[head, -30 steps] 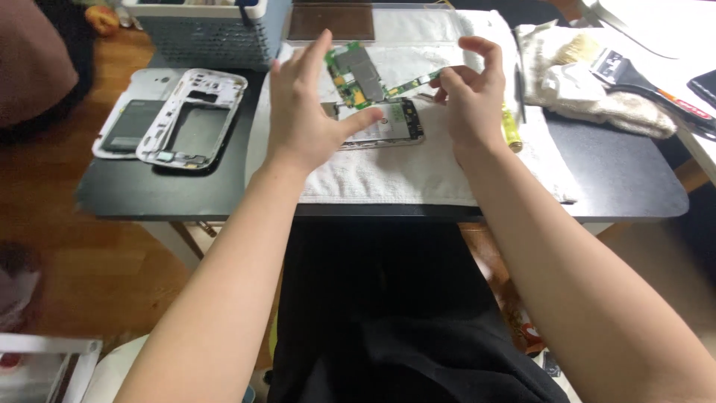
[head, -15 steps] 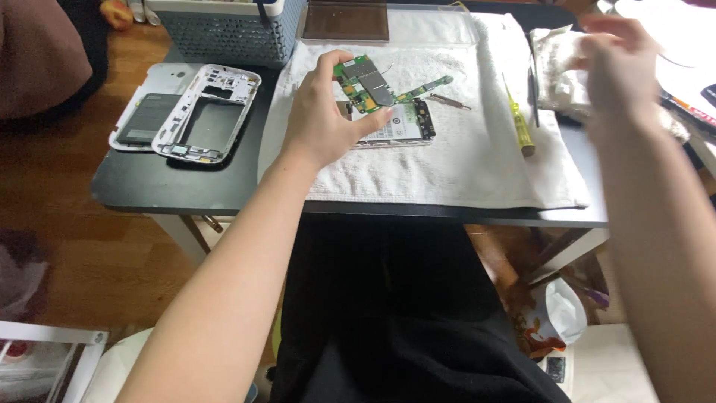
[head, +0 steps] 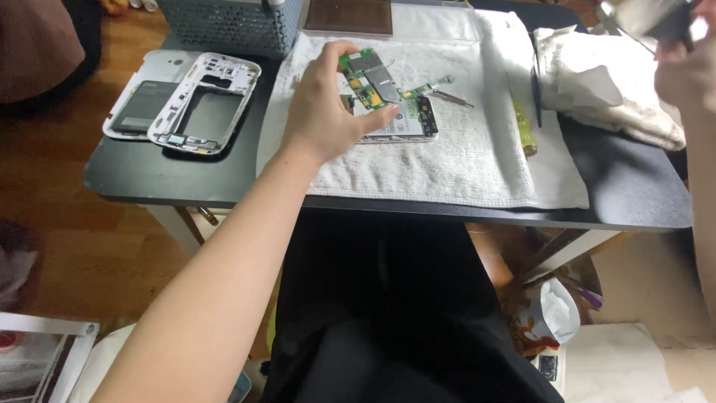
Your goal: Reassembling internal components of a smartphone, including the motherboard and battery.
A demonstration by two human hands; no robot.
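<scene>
The green circuit board (head: 367, 77) is held tilted above the white towel (head: 447, 160), its long axis running from upper left to lower right, the lower end pointing toward the phone body (head: 403, 123) that lies flat on the towel just beneath it. The left hand (head: 324, 112) has its grip clamped on the board, thumb below and fingers at the upper left edge. A thin flex strip (head: 426, 88) trails from the board's right side toward a pair of tweezers (head: 451, 97). Further right on the towel lie a yellow-green tool (head: 523, 128) and a dark tool (head: 535, 93), both lengthwise away from the person. The right hand (head: 682, 63) is up at the frame's right edge, closed on a blurred grey object (head: 645, 16). On the table (head: 186, 179), left of the towel, rest a white frame (head: 205, 104) and a back cover (head: 142, 104); a grey basket (head: 231, 26) stands behind them.
</scene>
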